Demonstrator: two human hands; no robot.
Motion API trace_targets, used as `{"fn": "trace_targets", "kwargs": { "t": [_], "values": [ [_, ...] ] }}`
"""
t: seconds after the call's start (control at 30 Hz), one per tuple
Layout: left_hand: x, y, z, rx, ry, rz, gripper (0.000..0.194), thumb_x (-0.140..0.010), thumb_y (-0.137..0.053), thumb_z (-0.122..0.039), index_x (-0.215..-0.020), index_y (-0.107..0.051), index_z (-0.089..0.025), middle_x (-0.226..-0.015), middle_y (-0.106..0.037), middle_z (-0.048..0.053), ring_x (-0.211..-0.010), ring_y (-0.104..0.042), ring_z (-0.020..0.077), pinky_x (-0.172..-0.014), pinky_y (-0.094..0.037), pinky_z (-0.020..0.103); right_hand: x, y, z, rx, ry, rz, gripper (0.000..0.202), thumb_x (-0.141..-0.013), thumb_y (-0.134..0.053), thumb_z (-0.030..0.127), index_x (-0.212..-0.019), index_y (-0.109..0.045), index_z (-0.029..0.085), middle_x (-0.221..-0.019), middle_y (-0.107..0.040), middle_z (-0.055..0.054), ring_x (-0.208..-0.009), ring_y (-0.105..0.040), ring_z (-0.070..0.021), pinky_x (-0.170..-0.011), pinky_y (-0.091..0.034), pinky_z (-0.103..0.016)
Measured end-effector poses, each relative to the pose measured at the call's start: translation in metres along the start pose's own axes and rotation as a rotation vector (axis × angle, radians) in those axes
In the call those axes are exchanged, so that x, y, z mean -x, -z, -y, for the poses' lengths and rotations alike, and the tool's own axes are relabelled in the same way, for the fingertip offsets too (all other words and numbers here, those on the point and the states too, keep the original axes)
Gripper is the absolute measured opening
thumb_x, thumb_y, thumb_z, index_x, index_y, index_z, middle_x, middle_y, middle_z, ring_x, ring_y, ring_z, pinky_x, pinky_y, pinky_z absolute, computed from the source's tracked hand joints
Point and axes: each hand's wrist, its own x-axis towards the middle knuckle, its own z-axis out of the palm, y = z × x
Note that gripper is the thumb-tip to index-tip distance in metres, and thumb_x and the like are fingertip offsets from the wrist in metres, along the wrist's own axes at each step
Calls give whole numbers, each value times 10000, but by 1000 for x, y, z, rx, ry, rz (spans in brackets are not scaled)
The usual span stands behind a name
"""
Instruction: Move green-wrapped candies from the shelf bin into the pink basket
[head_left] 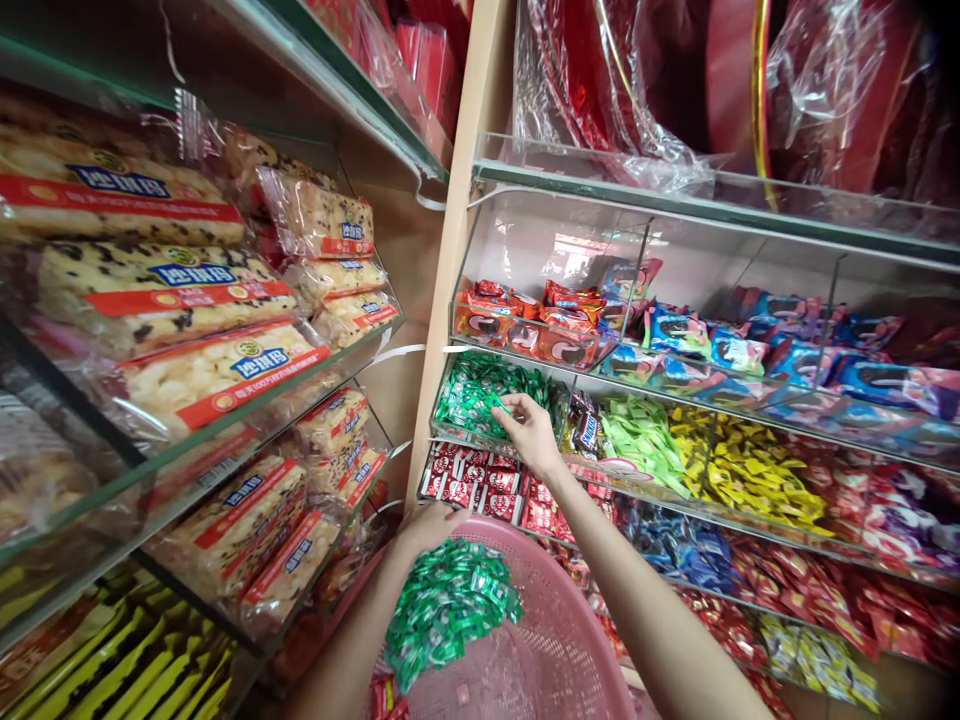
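Note:
My right hand point(529, 432) reaches over the front of a clear shelf bin full of green-wrapped candies point(480, 390). Its fingers are pinched together at the candies' edge, and whatever lies between them is too small to name. My left hand point(435, 527) is at the far rim of a pink plastic basket point(577, 590), its fingers bent over the rim. Inside the basket lies a heap of green-wrapped candies point(454, 610), with a few red packets point(388, 700) at the near left.
Glass shelves on the left hold packaged pastries point(217, 370). To the right, bins hold light green point(645, 440), yellow point(742, 470) and blue packets point(675, 540). Red-and-white packets point(472, 480) sit below the green bin. A wooden post point(454, 230) divides the shelves.

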Motion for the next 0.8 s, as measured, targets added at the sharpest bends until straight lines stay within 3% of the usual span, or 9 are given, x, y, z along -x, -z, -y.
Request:
{"fn": "trace_targets", "kwargs": {
  "t": [0.07,0.13,0.2,0.27,0.37,0.5,0.63,0.8],
  "values": [
    [-1,0,0,-2,10,3,688,-841,-260,-693,-834,-747,-208,-975,-750,104,-987,-673,265,-797,-470,291,28,6,14,4,21,93,372,-789,-624,515,-935,-624,172,-836,-649,-36,-737,-552,-154,-690,-447,-273],
    [-3,0,1,-6,12,7,692,-843,-253,-691,-858,-745,-205,-996,-746,111,-1001,-668,277,-808,-473,307,61,10,19,15,2,272,307,-852,-578,465,-946,-641,180,-866,-665,-32,-742,-557,-149,-691,-439,-264],
    [-4,-1,2,-14,16,10,699,-844,-245,-694,-883,-744,-206,-1012,-743,117,-1005,-667,286,-811,-476,320,92,11,12,46,-63,461,260,-881,-552,415,-932,-656,183,-856,-672,-25,-739,-568,-148,-680,-436,-257],
    [-4,-2,4,-22,23,6,704,-841,-242,-702,-892,-745,-211,-1018,-742,118,-1010,-668,290,-813,-479,325,120,10,-6,119,-142,564,205,-878,-555,351,-883,-662,176,-809,-666,-22,-736,-580,-157,-678,-439,-258],
    [-3,-3,5,-16,30,-2,705,-837,-242,-711,-888,-748,-223,-1031,-739,114,-1025,-663,300,-825,-479,337,149,6,-37,277,-178,596,108,-836,-584,248,-813,-659,174,-842,-673,-31,-803,-596,-178,-746,-441,-279],
    [0,-3,5,14,41,10,699,-833,-249,-722,-903,-748,-238,-1063,-733,97,-1042,-656,292,-835,-477,327,170,0,-62,315,-209,580,95,-819,-571,204,-892,-629,185,-876,-665,-17,-819,-586,-175,-751,-438,-274],
    [0,-4,5,19,41,11,702,-833,-252,-724,-908,-749,-233,-1066,-734,89,-1036,-658,275,-836,-473,305,179,-4,-66,320,-224,573,64,-821,-552,209,-877,-582,198,-824,-634,-1,-752,-564,-168,-672,-439,-262],
    [1,-4,3,15,41,21,687,-839,-260,-708,-934,-750,-235,-1066,-733,95,-1036,-660,282,-837,-473,313,185,-8,-62,450,-161,568,132,-856,-493,164,-966,-559,197,-972,-645,-59,-889,-601,-213,-785,-467,-314]
  ]
}}
